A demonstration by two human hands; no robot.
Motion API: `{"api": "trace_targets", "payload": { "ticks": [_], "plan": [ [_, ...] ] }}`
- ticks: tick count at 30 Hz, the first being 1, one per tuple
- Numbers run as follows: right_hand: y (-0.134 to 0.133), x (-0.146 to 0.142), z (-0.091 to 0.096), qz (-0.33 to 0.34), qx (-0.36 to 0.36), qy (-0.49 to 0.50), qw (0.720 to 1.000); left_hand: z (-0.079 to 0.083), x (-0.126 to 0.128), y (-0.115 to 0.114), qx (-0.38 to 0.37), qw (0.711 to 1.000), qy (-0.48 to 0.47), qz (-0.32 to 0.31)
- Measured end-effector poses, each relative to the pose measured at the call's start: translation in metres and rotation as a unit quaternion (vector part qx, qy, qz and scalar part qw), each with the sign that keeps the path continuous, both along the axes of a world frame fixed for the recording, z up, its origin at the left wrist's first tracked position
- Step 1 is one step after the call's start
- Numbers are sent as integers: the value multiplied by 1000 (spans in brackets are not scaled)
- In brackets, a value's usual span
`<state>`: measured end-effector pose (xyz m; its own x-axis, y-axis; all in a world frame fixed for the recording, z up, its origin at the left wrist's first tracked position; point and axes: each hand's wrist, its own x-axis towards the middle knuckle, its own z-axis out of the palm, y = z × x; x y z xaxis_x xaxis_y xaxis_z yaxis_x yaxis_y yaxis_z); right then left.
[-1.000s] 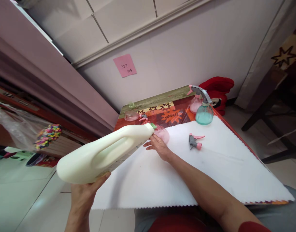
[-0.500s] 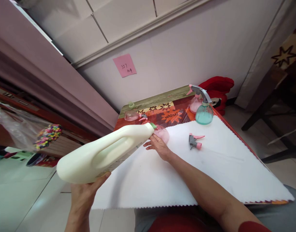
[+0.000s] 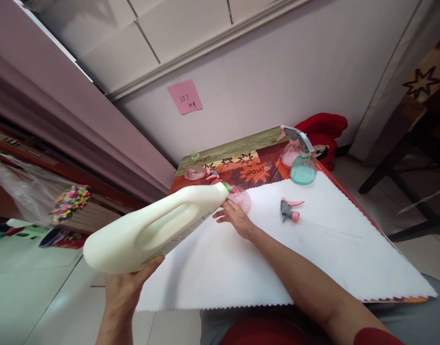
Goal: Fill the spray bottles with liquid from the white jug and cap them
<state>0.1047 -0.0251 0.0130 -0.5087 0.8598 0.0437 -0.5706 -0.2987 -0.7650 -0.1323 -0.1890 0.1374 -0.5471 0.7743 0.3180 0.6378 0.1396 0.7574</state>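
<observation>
While the left hand (image 3: 124, 287) is closed under the base of a large cream jug (image 3: 151, 230), thumb up on the near side and fingers wrapped beneath, the jug is held in the air off the left edge of the surface (image 3: 241, 147) and tilted steeply, so that its green neck (image 3: 227, 187) meets the top of a small pink bottle (image 3: 242, 198). That bottle stands on the far left part of a white cloth (image 3: 313, 249), which covers the near half of the surface. From the lower right the right hand (image 3: 236, 218) reaches across the cloth and lies against the near side of the small pink bottle, fingers loosely bent and pointing left under the jug's neck; whether it truly grips the bottle cannot be told. To the right of that hand, well apart from it, a loose grey and pink spray head (image 3: 289, 210) lies on the cloth. Beyond the cloth's far edge a teal spray bottle (image 3: 303, 170) stands upright with its trigger head on, and a pink spray bottle (image 3: 288, 153) stands just behind it. Near the far left corner another pink bottle (image 3: 196, 172) lies on its side, with a green cap (image 3: 195, 155) just beyond it. On the wall above is a pink note (image 3: 186, 97), and a red cloth (image 3: 325, 129) lies behind the far right corner.
</observation>
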Motion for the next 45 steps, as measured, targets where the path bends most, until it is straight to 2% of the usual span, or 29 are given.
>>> {"api": "trace_targets", "payload": {
  "ticks": [12,17,23,30,45],
  "plan": [
    [0,0,1,-2,0,-5,1000,1,2,2,4,1000,14,5],
    [0,1,2,-3,-3,-5,1000,5,10,3,21,1000,-12,-13],
    [0,1,3,0,-4,-7,1000,6,7,3,-3,1000,13,1],
    [0,0,2,-3,-4,-2,1000,8,10,2,10,1000,3,-19],
    [-1,-1,0,-2,-3,-2,1000,7,8,1,3,1000,11,-18]
  ]
}}
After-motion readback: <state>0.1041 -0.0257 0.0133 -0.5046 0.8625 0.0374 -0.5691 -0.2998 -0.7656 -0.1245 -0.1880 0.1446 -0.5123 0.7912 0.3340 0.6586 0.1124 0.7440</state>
